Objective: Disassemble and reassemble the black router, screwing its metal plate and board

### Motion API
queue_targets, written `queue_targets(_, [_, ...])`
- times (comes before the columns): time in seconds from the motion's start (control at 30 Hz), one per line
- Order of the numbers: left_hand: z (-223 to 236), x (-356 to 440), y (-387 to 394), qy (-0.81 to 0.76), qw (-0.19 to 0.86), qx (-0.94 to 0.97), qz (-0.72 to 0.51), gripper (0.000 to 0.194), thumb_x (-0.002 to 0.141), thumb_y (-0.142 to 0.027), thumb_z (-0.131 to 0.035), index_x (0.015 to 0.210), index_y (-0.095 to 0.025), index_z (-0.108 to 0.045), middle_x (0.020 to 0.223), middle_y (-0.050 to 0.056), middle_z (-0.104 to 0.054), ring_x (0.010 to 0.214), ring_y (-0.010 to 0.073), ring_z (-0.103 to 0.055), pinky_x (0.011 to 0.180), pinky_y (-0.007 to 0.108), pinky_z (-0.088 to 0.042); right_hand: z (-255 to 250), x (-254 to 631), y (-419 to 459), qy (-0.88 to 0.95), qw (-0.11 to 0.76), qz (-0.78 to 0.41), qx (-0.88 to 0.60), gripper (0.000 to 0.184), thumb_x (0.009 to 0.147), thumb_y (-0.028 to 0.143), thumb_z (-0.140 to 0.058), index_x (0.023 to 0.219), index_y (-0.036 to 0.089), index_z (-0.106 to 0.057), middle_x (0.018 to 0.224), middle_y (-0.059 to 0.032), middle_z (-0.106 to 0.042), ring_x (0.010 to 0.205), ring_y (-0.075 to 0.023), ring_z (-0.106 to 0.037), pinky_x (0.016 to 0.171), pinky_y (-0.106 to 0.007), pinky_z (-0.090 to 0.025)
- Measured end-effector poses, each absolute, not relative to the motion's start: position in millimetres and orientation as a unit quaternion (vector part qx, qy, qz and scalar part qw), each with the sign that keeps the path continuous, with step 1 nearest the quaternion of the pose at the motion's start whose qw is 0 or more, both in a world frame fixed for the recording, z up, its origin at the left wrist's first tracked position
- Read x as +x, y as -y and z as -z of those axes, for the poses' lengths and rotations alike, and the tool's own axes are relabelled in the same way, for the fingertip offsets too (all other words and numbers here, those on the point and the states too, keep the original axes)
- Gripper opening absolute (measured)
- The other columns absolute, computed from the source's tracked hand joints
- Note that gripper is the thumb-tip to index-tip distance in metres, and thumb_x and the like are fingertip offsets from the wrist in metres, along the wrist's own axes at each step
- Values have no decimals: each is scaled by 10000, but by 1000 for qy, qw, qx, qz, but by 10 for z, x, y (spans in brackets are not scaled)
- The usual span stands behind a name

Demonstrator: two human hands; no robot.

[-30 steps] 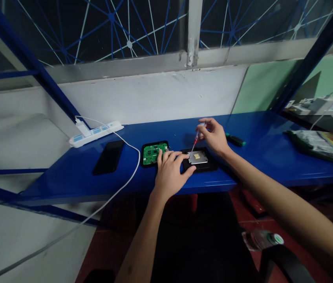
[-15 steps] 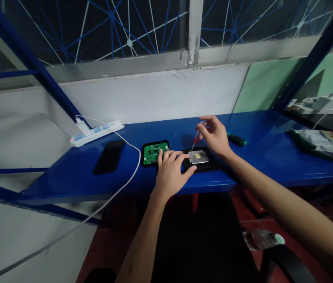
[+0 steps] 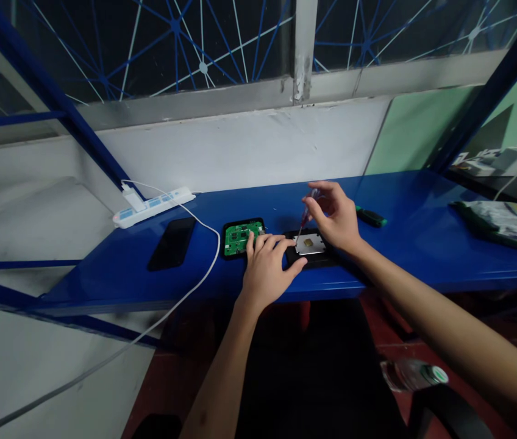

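In my right hand [image 3: 336, 216] is a screwdriver [image 3: 305, 217] with a clear and red handle, tilted, its tip down at the left corner of a silver metal plate [image 3: 316, 246]. That plate sits in a black casing [image 3: 327, 261] and has a small gold-coloured square in its middle. My left hand [image 3: 270, 259] lies with fingers spread, index fingertip at the casing's left side near the screwdriver tip, thumb by its front. Partly behind its fingers, a green circuit board [image 3: 237, 238] rests in a second black casing [image 3: 224, 249].
A black phone [image 3: 171, 244] lies on the blue table [image 3: 213, 277] to the left, near a white power strip [image 3: 155, 207] and a trailing white cable [image 3: 194, 286]. On the right are a dark green-handled tool [image 3: 370, 217] and a shiny bag [image 3: 509, 224]. A bottle [image 3: 411, 374] is below.
The whole view has shifted slightly. Both hands keep nearly the same place, with the screwdriver still at the plate's corner; my right hand's grip on its handle has turned a little.
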State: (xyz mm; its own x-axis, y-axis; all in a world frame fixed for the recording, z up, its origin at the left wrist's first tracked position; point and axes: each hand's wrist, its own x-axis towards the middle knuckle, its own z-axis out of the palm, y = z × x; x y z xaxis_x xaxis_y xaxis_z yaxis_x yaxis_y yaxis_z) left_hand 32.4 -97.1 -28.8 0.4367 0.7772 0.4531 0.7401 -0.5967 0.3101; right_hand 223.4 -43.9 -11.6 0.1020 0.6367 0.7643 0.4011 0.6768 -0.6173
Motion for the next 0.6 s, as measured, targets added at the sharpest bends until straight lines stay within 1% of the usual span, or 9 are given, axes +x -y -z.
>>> queue_targets(0.1, [286,327,971,-448,30,846,-287,270,920,-435,-712,1128,-274,-651,1217,4,-696,1252,261,-544,1249,569,-113,83,2210,483,687,621,-83,-369,293,965,338,-600,1248,269,-571,971,-22,-724,670,-150,-690,658,-340,-602])
queue_targets(0.23, [293,327,968,-450,26,846,-286,292,912,-453,-715,1124,-264,-650,1232,20,-692,1269,279,-538,1242,582,-134,37,2171,538,723,598,-73,-338,334,990,293,-556,1322,265,-546,1073,-46,-726,672,-136,-694,686,-339,-614])
queue_targets(0.4, [301,325,968,-449,21,848,-282,320,903,-470,-720,1127,-254,-646,1242,28,-684,1280,286,-531,1241,582,-136,19,2113,564,749,574,-128,-305,373,1028,289,-476,1400,269,-488,1178,-62,-705,793,-140,-721,706,-313,-617])
queue_targets(0.5, [300,325,968,-447,19,849,-279,334,900,-482,-720,1135,-258,-642,1241,27,-680,1277,282,-531,1240,579,-136,23,2103,565,755,567,-144,-295,373,1048,291,-426,1419,269,-456,1197,-65,-700,819,-136,-720,724,-310,-609])
queue_targets(0.6, [299,325,971,-448,16,851,-276,350,902,-498,-711,1149,-262,-636,1257,36,-672,1282,281,-526,1239,578,-134,22,2108,572,757,570,-136,-290,385,1049,280,-425,1434,280,-435,1195,-62,-704,831,-137,-720,735,-314,-606])
